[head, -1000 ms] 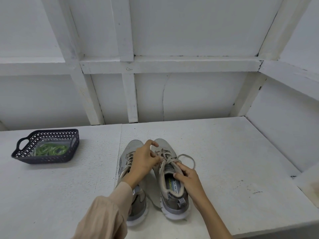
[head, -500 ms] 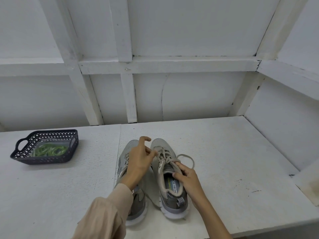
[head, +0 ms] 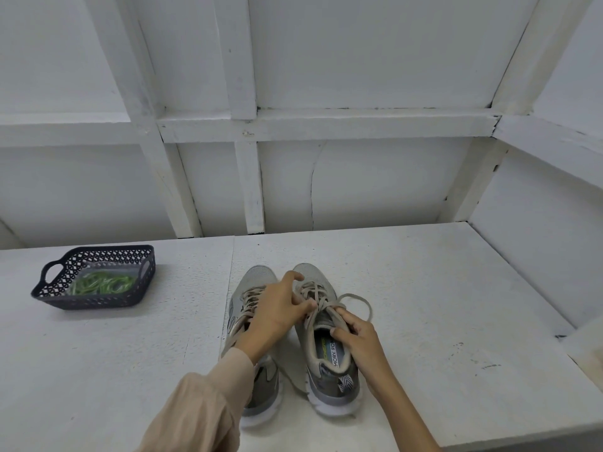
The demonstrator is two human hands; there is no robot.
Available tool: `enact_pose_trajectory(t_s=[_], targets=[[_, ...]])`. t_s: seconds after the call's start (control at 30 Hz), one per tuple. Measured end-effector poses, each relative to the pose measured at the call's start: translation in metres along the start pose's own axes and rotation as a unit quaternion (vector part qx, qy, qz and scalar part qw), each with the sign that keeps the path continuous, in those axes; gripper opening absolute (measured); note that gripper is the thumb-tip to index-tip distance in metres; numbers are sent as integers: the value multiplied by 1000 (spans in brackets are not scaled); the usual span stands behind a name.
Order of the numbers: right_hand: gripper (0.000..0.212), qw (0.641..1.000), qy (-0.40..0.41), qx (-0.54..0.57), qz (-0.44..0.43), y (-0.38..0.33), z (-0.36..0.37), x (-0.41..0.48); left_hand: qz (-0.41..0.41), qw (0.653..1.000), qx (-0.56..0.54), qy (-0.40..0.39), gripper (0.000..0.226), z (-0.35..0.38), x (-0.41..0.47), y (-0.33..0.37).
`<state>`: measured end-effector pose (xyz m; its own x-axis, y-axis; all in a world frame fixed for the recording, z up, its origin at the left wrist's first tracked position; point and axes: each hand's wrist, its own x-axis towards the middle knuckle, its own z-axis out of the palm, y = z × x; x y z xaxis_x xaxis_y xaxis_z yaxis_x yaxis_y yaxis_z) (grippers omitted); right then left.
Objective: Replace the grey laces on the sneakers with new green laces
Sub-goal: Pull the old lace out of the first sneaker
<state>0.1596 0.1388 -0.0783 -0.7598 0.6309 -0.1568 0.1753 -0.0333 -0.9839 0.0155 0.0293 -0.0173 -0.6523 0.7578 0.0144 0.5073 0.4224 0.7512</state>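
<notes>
Two grey sneakers stand side by side on the white table, toes pointing away from me. The left sneaker (head: 253, 288) is partly under my left hand and forearm. The right sneaker (head: 329, 360) still carries its grey lace (head: 354, 300), with one loop lying loose to the right. My left hand (head: 277, 316) reaches across and pinches that lace at the knot. My right hand (head: 359, 337) grips the right sneaker's collar and tongue. Green laces (head: 102, 283) lie coiled in a dark basket at the far left.
The dark perforated basket (head: 94, 300) with handles stands on the table's left part. White framed walls close in behind and on the right. The table's front edge runs just below the sneakers' heels.
My left hand has shifted slightly and its fingers have closed on the lace at the knot. My right hand keeps its hold on the right sneaker.
</notes>
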Motion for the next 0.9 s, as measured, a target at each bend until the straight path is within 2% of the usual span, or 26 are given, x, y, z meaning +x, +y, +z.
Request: enact_pose_trajectory(t_s=[0.1, 0.17, 0.23, 0.27, 0.3, 0.37, 0.43, 0.7, 0.83, 0.9], targets=[[41, 1000, -3, 4, 0, -1, 0, -2, -5, 999, -27, 44, 43, 4, 0, -2], [41, 1000, 1, 6, 1, -2, 1, -2, -19, 994, -30, 103, 34, -4, 2, -2], [39, 1000, 1, 6, -1, -2, 2, -1, -40, 991, -26, 129, 20, -14, 4, -1], [42, 1000, 1, 5, -2, -2, 3, -2, -49, 993, -8, 110, 13, -16, 5, -1], [47, 1000, 2, 5, -2, -1, 3, -1, -52, 996, 26, 73, 16, -17, 5, 0], [51, 1000, 1, 4, -1, 1, 3, 0, -49, 993, 103, -13, 40, -12, 2, 2], [51, 1000, -3, -1, 0, 2, 3, 1, -44, 992, 112, -41, 46, -5, -2, 5], [41, 1000, 1, 1, -8, 1, 1, 0, -48, 998, 30, 33, 21, 2, -1, 4], [43, 1000, 3, 4, -4, 0, 1, 0, -49, 991, 18, 125, 26, -6, 1, 0], [44, 1000, 7, 7, -3, -1, 2, -1, -58, 994, 7, 91, 30, -7, 2, -2]])
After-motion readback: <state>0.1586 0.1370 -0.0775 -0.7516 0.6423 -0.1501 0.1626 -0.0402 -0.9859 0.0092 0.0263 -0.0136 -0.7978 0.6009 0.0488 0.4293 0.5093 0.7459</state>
